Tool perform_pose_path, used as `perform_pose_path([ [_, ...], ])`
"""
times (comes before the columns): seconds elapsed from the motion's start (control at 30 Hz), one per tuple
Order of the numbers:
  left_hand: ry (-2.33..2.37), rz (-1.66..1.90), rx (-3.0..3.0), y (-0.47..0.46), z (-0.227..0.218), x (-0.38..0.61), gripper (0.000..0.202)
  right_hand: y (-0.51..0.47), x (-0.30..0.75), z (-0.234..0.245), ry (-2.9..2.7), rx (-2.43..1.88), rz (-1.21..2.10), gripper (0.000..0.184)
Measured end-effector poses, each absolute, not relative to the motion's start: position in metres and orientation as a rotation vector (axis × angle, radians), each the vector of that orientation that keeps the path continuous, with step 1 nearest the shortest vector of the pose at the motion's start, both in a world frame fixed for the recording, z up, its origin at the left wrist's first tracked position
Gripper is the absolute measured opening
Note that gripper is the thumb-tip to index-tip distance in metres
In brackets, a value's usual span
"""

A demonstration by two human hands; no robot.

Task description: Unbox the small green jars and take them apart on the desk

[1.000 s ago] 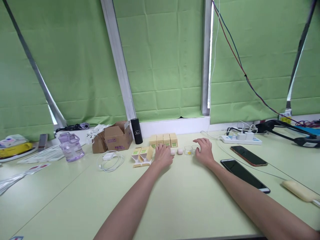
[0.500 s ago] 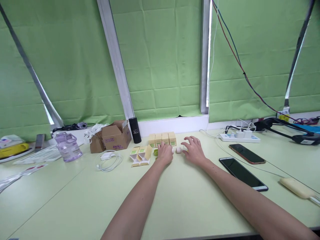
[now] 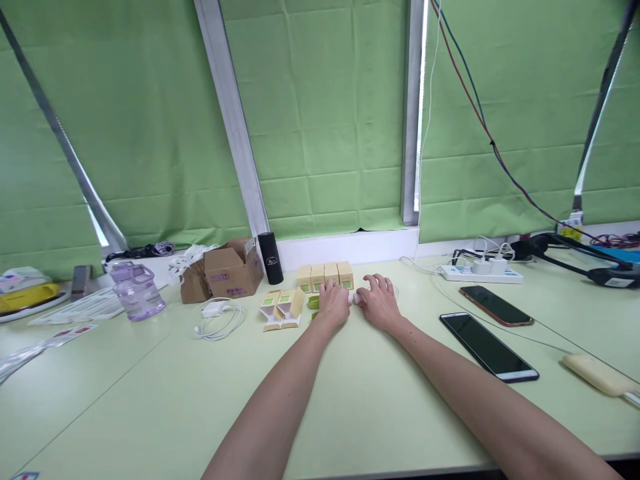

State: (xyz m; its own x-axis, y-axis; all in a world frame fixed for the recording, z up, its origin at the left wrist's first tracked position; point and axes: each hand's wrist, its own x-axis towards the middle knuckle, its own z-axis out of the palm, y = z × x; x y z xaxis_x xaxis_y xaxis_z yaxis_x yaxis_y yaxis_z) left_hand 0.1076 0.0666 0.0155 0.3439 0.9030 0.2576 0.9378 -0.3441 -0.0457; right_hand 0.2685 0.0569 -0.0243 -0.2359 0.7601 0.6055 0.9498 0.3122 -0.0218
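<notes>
My left hand (image 3: pixel 334 303) rests low over the table, fingers bent down round a small white cylinder whose end shows by the thumb. Facing it, my right hand (image 3: pixel 380 301) has thumb and forefinger closed at the small white piece (image 3: pixel 352 299) between the hands; its other fingers are arched. Whether one or two white pieces lie there, I cannot tell. Left of my left hand are small green items (image 3: pixel 313 303), partly covered by it. Behind the hands stands a row of small cream boxes (image 3: pixel 325 275). Opened cream boxes (image 3: pixel 281 310) lie to the left.
At left are a coiled white cable (image 3: pixel 220 323), a cardboard box (image 3: pixel 233 273), a black cylinder (image 3: pixel 271 259) and a purple jug (image 3: pixel 137 293). Two phones (image 3: pixel 489 347) lie at right, with a power strip (image 3: pixel 483 273) behind and a cream power bank (image 3: pixel 597 375) nearer.
My right hand has moved left towards my left hand, and its thumb and forefinger have closed in. The gap between the white pieces has shrunk. My left hand stays almost in place.
</notes>
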Motion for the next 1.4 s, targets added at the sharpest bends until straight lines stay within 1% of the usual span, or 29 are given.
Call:
perform_pose_path([
  [0.33,-1.706,-0.303,-2.420,0.065,0.017,0.106,0.012,0.057,0.269,-0.026,-2.059,-1.486,-0.491,0.020],
  [0.4,-1.725,-0.318,-2.419,0.067,0.022,0.102,0.019,0.057,0.269,-0.026,-2.063,-1.483,-0.481,0.023],
  [0.53,-1.800,-0.360,-2.393,0.074,0.038,0.079,0.034,0.055,0.270,-0.024,-2.051,-1.461,-0.462,0.036],
  [0.6,-1.829,-0.376,-2.382,0.077,0.046,0.063,0.036,0.051,0.269,-0.021,-2.040,-1.426,-0.467,0.038],
  [0.7,-1.860,-0.369,-2.358,0.077,0.052,0.042,0.032,0.042,0.260,-0.015,-2.068,-1.316,-0.487,0.033],
  [0.83,-1.855,-0.317,-2.359,0.072,0.049,0.028,0.037,0.036,0.233,-0.008,-2.160,-1.173,-0.494,0.023],
  [0.97,-1.823,-0.240,-2.393,0.067,0.046,0.029,0.035,0.045,0.208,-0.007,-2.162,-1.225,-0.494,0.021],
  [1.03,-1.813,-0.208,-2.402,0.065,0.048,0.029,0.036,0.052,0.200,-0.007,-2.189,-1.273,-0.488,0.022],
  [1.2,-1.809,-0.150,-2.399,0.063,0.055,0.025,0.037,0.063,0.190,-0.007,-2.361,-1.239,-0.469,0.032],
  [1.4,-1.802,-0.106,-2.373,0.063,0.058,0.014,0.040,0.067,0.181,-0.010,-2.346,-1.282,-0.459,0.030],
])
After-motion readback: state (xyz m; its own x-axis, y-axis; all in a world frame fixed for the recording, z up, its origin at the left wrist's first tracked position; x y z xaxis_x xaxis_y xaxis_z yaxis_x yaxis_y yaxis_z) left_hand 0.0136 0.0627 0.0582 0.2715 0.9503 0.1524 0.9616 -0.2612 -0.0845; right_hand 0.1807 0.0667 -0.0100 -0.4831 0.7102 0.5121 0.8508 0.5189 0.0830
